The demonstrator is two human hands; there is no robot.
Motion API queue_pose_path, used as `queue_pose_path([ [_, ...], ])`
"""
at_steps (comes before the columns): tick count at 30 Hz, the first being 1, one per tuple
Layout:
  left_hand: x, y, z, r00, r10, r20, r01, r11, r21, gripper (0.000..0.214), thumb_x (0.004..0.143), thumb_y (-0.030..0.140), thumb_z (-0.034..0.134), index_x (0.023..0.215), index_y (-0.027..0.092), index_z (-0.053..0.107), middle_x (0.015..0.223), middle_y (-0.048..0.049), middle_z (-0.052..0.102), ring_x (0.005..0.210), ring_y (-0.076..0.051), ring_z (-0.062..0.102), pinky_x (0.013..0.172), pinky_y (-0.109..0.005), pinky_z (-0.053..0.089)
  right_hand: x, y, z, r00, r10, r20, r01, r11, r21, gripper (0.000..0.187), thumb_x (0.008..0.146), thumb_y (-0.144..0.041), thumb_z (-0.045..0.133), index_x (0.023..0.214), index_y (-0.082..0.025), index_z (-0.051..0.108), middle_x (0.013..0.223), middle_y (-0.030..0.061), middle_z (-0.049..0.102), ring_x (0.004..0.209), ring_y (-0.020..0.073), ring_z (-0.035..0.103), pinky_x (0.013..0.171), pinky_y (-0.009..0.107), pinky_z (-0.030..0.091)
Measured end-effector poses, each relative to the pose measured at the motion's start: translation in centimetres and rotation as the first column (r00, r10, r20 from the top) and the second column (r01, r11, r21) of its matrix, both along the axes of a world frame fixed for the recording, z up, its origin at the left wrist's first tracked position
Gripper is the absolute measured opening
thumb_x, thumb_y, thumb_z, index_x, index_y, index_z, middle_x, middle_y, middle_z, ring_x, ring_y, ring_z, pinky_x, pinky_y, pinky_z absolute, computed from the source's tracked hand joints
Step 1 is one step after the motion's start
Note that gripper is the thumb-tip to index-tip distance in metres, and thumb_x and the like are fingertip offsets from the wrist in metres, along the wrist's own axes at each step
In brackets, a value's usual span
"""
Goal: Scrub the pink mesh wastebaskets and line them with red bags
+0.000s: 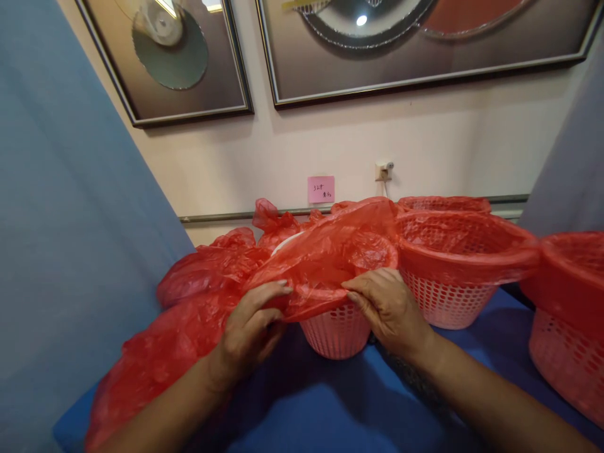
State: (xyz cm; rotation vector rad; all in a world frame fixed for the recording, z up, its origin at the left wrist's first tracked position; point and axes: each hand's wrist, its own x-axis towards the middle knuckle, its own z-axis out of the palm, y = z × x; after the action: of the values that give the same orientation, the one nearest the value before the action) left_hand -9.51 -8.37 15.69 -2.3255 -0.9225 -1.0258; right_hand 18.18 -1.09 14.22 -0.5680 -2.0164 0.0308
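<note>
In the middle of the head view a pink plastic basket [336, 333] stands on a blue cloth, with a thin red plastic bag [325, 251] draped over its rim. My left hand [255, 324] is closed on the bag's edge at the basket's front left, thumb and fingers pinching the film. At the front right, my right hand [389, 302] pinches the same edge between thumb and fingertips. Between the two hands the bag's edge hangs over the front rim. Part of a white rim shows behind the bag at the upper left.
More pink baskets lined with red bags [448, 296] stand at the right, another basket [573, 352] at the far right edge. Filled-looking red bags [174, 340] lie at the left. Behind are a wall with a pink note [321, 189], a socket [384, 172] and framed pictures [425, 75].
</note>
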Motion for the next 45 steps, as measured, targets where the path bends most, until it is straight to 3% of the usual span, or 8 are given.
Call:
queue_pose_path([
  [5, -1.5, -1.0, -1.8, 0.966, 0.228, -0.123, -0.23, 0.973, -0.006, 0.018, 0.082, 0.009, 0.066, 0.093, 0.019, 0.056, 0.133, -0.0145, 0.059, 0.128, -0.032, 0.053, 0.103, -0.053, 0.048, 0.6, -0.2, 1.2, 0.992, 0.122, 0.031, -0.114, 0.977, -0.181, 0.033, 0.102, -0.044, 0.043, 0.116, -0.024, 0.065, 0.102, 0.0054, 0.072, 0.095, 0.0219, 0.064, 0.088, 0.041, 0.041],
  [9, -1.4, -1.3, -0.9, 0.93, 0.347, -0.118, -0.348, 0.937, 0.016, 0.015, 0.083, 0.019, 0.07, 0.091, 0.019, 0.057, 0.142, -0.0171, 0.052, 0.14, -0.04, 0.04, 0.113, -0.067, 0.031, 0.6, -0.2, 1.8, 0.988, 0.115, 0.099, -0.094, 0.976, -0.199, 0.023, 0.098, -0.036, 0.054, 0.116, -0.025, 0.064, 0.104, 0.0036, 0.072, 0.097, 0.0217, 0.065, 0.093, 0.044, 0.044],
  [13, -0.8, -0.8, 0.8, 0.957, 0.291, 0.004, -0.291, 0.957, -0.003, 0.031, 0.086, 0.02, 0.065, 0.116, 0.019, 0.056, 0.148, -0.017, 0.047, 0.139, -0.034, 0.044, 0.114, -0.059, 0.037, 0.2, -0.2, -0.4, 0.998, -0.068, -0.003, 0.068, 0.995, 0.074, 0.048, 0.089, -0.017, 0.062, 0.136, -0.019, 0.05, 0.131, 0.0143, 0.058, 0.124, 0.0274, 0.054, 0.102, 0.048, 0.044],
  [19, -0.4, 1.8, 2.8, 0.951, 0.307, 0.04, -0.291, 0.93, -0.222, 0.031, 0.094, 0.032, 0.055, 0.121, 0.018, 0.059, 0.146, -0.0155, 0.051, 0.135, -0.029, 0.05, 0.112, -0.052, 0.043, -0.1, -0.2, -6.0, 0.958, -0.249, -0.142, 0.287, 0.831, 0.477, 0.037, 0.085, -0.011, 0.07, 0.118, -0.023, 0.06, 0.11, 0.0077, 0.061, 0.103, 0.0212, 0.06, 0.093, 0.041, 0.045],
  [26, -0.8, 4.0, 3.5, 0.916, 0.351, 0.196, -0.229, 0.857, -0.461, 0.039, 0.093, 0.049, 0.053, 0.115, 0.02, 0.067, 0.143, -0.0135, 0.057, 0.132, -0.031, 0.054, 0.113, -0.053, 0.041, 0.3, 1.7, -5.5, 0.912, -0.403, -0.074, 0.395, 0.818, 0.417, 0.015, 0.093, -0.017, 0.063, 0.108, -0.015, 0.061, 0.093, 0.0086, 0.067, 0.083, 0.0203, 0.059, 0.077, 0.038, 0.042],
  [33, -0.8, 4.0, 3.3, 0.958, 0.251, 0.141, -0.165, 0.88, -0.445, 0.034, 0.09, 0.044, 0.063, 0.114, 0.021, 0.067, 0.137, -0.0125, 0.062, 0.127, -0.029, 0.058, 0.109, -0.051, 0.047, 1.1, 3.0, -5.6, 0.917, -0.397, 0.028, 0.369, 0.874, 0.315, 0.007, 0.094, -0.015, 0.054, 0.092, -0.017, 0.059, 0.077, 0.0057, 0.063, 0.073, 0.0222, 0.058, 0.068, 0.039, 0.045],
  [40, 3.4, 2.8, 2.5, 0.978, 0.173, 0.121, -0.129, 0.944, -0.304, 0.025, 0.093, 0.03, 0.059, 0.115, 0.019, 0.065, 0.126, -0.0124, 0.068, 0.119, -0.024, 0.064, 0.103, -0.044, 0.053, -0.4, -1.2, -2.9, 0.972, -0.168, -0.163, 0.195, 0.967, 0.167, 0.053, 0.093, -0.015, 0.054, 0.143, -0.014, 0.04, 0.138, 0.0195, 0.054, 0.123, 0.027, 0.058, 0.09, 0.039, 0.057],
  [45, 4.2, 2.5, 3.9, 0.963, 0.267, 0.034, -0.227, 0.874, -0.429, 0.045, 0.096, 0.042, 0.051, 0.132, 0.017, 0.059, 0.141, -0.0146, 0.059, 0.132, -0.028, 0.055, 0.111, -0.048, 0.046, -1.7, -0.3, -1.6, 0.971, -0.24, 0.02, 0.241, 0.971, -0.016, 0.043, 0.097, -0.03, 0.052, 0.136, -0.015, 0.047, 0.118, 0.0159, 0.065, 0.102, 0.0282, 0.068, 0.077, 0.042, 0.061],
])
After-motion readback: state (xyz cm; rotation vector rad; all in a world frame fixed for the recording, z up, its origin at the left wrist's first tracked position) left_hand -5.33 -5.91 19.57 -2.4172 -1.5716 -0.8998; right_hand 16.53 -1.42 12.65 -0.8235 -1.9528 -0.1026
